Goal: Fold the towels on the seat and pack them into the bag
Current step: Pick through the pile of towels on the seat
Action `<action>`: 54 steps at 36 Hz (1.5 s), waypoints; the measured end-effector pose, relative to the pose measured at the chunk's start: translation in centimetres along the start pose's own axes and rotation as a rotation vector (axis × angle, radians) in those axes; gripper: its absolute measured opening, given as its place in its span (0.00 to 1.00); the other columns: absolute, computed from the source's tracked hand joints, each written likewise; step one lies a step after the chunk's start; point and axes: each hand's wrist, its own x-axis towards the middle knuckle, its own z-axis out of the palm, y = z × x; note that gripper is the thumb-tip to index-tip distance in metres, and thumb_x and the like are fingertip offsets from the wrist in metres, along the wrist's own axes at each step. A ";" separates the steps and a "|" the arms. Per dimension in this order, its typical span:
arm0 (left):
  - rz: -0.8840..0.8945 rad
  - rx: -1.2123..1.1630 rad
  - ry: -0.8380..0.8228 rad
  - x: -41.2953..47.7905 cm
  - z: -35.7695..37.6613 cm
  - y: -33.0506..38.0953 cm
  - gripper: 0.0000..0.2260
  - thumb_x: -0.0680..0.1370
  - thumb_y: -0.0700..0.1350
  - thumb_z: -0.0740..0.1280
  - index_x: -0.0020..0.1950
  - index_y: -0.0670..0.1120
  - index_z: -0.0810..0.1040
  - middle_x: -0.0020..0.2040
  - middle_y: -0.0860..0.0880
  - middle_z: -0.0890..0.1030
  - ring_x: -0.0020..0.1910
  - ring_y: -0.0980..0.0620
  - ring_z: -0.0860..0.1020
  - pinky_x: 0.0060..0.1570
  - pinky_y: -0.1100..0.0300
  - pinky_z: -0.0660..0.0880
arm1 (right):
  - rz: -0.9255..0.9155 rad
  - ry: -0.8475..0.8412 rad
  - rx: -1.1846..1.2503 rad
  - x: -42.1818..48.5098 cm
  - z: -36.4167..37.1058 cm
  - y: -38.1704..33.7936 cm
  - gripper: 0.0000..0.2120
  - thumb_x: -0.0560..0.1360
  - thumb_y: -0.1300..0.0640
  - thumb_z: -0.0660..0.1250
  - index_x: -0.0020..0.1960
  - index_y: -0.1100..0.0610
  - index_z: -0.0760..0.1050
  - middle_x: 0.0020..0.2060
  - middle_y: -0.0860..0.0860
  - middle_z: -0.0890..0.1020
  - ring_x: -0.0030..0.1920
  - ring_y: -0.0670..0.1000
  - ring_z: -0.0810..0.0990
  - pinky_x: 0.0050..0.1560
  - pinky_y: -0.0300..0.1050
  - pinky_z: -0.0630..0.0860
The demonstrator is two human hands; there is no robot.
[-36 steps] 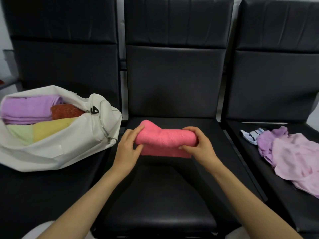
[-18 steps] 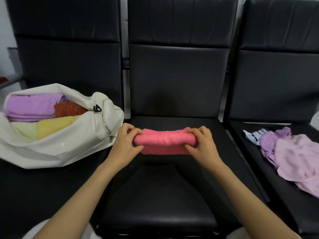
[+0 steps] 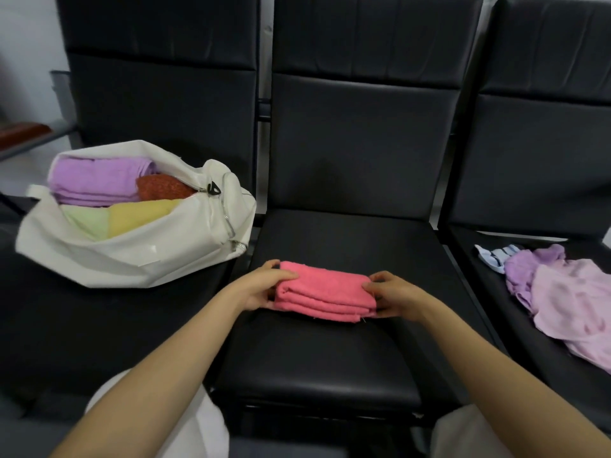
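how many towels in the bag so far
4 show: purple towel at the back, red towel right of it, green towel and yellow towel in front. The bag may hide more underneath.

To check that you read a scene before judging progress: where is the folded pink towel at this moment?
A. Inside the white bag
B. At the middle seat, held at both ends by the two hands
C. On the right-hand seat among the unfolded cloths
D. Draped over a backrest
B: the pink towel sits folded at the middle seat, with the left hand and right hand gripping its ends, clear of the white bag.
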 end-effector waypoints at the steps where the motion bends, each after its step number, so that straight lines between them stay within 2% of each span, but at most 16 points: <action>1: -0.006 0.018 -0.019 -0.3 -0.1 0.1 0.27 0.76 0.43 0.70 0.71 0.53 0.62 0.60 0.42 0.78 0.51 0.46 0.80 0.50 0.46 0.80 | -0.001 0.014 -0.018 -0.1 0.2 -0.1 0.18 0.79 0.56 0.65 0.65 0.58 0.64 0.46 0.56 0.78 0.39 0.53 0.80 0.42 0.50 0.81; 5: 0.007 0.194 0.000 -0.7 -0.4 0.3 0.39 0.73 0.36 0.71 0.77 0.53 0.53 0.61 0.45 0.73 0.52 0.47 0.77 0.50 0.49 0.78 | -0.013 0.040 -0.061 -0.7 1.5 -0.9 0.25 0.74 0.58 0.72 0.65 0.62 0.63 0.47 0.56 0.76 0.39 0.53 0.81 0.38 0.49 0.83; 7: 0.050 0.303 0.054 -0.8 -0.4 0.2 0.40 0.73 0.35 0.71 0.77 0.52 0.52 0.61 0.44 0.72 0.49 0.48 0.77 0.46 0.53 0.79 | -0.009 0.056 -0.076 -1.1 2.2 -1.2 0.32 0.73 0.60 0.73 0.69 0.63 0.60 0.51 0.57 0.75 0.38 0.53 0.81 0.30 0.44 0.81; 9: 0.127 0.393 0.074 -1.1 -0.4 0.2 0.36 0.74 0.36 0.71 0.74 0.53 0.54 0.57 0.44 0.73 0.43 0.50 0.77 0.38 0.57 0.78 | -0.029 0.086 -0.140 -1.1 2.7 -1.2 0.34 0.73 0.59 0.73 0.71 0.60 0.57 0.57 0.58 0.73 0.40 0.53 0.81 0.31 0.44 0.81; 16: 0.310 0.423 0.081 -1.5 -1.6 0.7 0.13 0.76 0.37 0.69 0.54 0.49 0.69 0.51 0.44 0.74 0.41 0.50 0.75 0.35 0.59 0.74 | -0.121 0.066 -0.105 -1.2 3.8 -2.4 0.21 0.78 0.64 0.64 0.66 0.53 0.62 0.51 0.57 0.72 0.41 0.52 0.76 0.35 0.46 0.79; 19: 0.439 0.413 0.120 -2.1 -2.8 2.2 0.08 0.76 0.36 0.68 0.45 0.49 0.74 0.48 0.47 0.76 0.44 0.51 0.75 0.39 0.61 0.73 | -0.185 0.063 0.028 -1.5 4.1 -4.6 0.17 0.79 0.65 0.60 0.66 0.55 0.65 0.47 0.57 0.74 0.37 0.51 0.76 0.29 0.40 0.77; 27: 0.636 0.373 0.243 -6.0 -9.1 8.0 0.06 0.76 0.37 0.69 0.47 0.48 0.80 0.49 0.50 0.78 0.50 0.50 0.78 0.50 0.54 0.76 | -0.427 -0.049 0.051 -2.4 7.7 -14.0 0.15 0.80 0.67 0.57 0.64 0.55 0.69 0.49 0.54 0.75 0.38 0.49 0.76 0.32 0.41 0.77; 32: 0.712 0.363 0.460 -8.1 -15.3 10.7 0.09 0.74 0.35 0.70 0.46 0.49 0.80 0.45 0.49 0.78 0.44 0.55 0.74 0.40 0.67 0.71 | -0.650 -0.058 -0.017 -2.1 12.9 -20.9 0.14 0.79 0.68 0.58 0.59 0.52 0.71 0.49 0.50 0.75 0.39 0.47 0.76 0.36 0.43 0.78; 35: 0.746 0.398 0.601 -9.3 -19.4 11.7 0.08 0.75 0.34 0.69 0.49 0.47 0.79 0.48 0.49 0.78 0.45 0.55 0.73 0.38 0.70 0.69 | -0.783 -0.054 -0.081 -1.5 17.2 -24.7 0.14 0.78 0.68 0.60 0.58 0.52 0.70 0.51 0.51 0.74 0.43 0.48 0.75 0.42 0.47 0.76; 38: 0.707 0.470 0.700 -10.1 -24.2 12.4 0.09 0.76 0.34 0.68 0.48 0.49 0.79 0.51 0.49 0.79 0.43 0.58 0.74 0.40 0.67 0.70 | -0.855 -0.044 -0.138 -1.0 21.7 -27.9 0.16 0.77 0.67 0.61 0.61 0.54 0.71 0.50 0.50 0.73 0.48 0.50 0.75 0.46 0.49 0.76; 40: 0.680 0.529 0.763 -10.2 -27.2 12.6 0.13 0.76 0.33 0.67 0.45 0.53 0.78 0.54 0.46 0.80 0.44 0.52 0.77 0.44 0.60 0.73 | -0.868 -0.024 -0.195 -0.3 25.0 -29.2 0.17 0.76 0.66 0.61 0.62 0.53 0.71 0.52 0.51 0.73 0.52 0.53 0.76 0.52 0.52 0.77; 43: 0.598 0.623 0.842 -9.8 -30.7 12.5 0.10 0.76 0.32 0.65 0.50 0.47 0.79 0.59 0.44 0.79 0.48 0.43 0.78 0.46 0.61 0.73 | -0.868 -0.002 -0.255 1.0 29.5 -30.3 0.18 0.76 0.65 0.59 0.62 0.50 0.71 0.57 0.56 0.75 0.55 0.57 0.76 0.52 0.49 0.75; 47: 0.477 0.706 0.926 -8.0 -34.0 11.6 0.13 0.77 0.32 0.63 0.59 0.39 0.78 0.63 0.41 0.77 0.61 0.41 0.74 0.57 0.57 0.68 | -0.863 0.011 -0.375 2.9 34.2 -31.2 0.19 0.77 0.65 0.56 0.65 0.51 0.69 0.62 0.58 0.71 0.56 0.58 0.74 0.50 0.41 0.67; 50: 0.419 0.724 0.933 -6.0 -36.7 10.4 0.13 0.76 0.32 0.63 0.58 0.40 0.78 0.63 0.40 0.77 0.60 0.41 0.75 0.59 0.55 0.69 | -0.893 0.023 -0.466 4.6 36.7 -31.2 0.18 0.78 0.64 0.55 0.65 0.51 0.68 0.61 0.58 0.71 0.54 0.57 0.75 0.53 0.45 0.71; 52: 0.378 0.755 0.939 -4.6 -38.0 9.4 0.13 0.76 0.34 0.63 0.57 0.44 0.79 0.62 0.40 0.76 0.58 0.40 0.76 0.59 0.54 0.71 | -0.933 0.062 -0.588 6.0 37.6 -30.6 0.18 0.78 0.64 0.55 0.66 0.53 0.68 0.62 0.59 0.71 0.58 0.60 0.73 0.58 0.50 0.71; 54: 0.313 0.828 0.959 -3.6 -38.5 8.6 0.12 0.76 0.38 0.65 0.58 0.48 0.79 0.65 0.41 0.70 0.64 0.39 0.71 0.63 0.52 0.69 | -0.941 0.142 -0.743 7.4 38.1 -29.9 0.17 0.79 0.60 0.56 0.67 0.53 0.67 0.63 0.59 0.68 0.63 0.61 0.69 0.62 0.53 0.69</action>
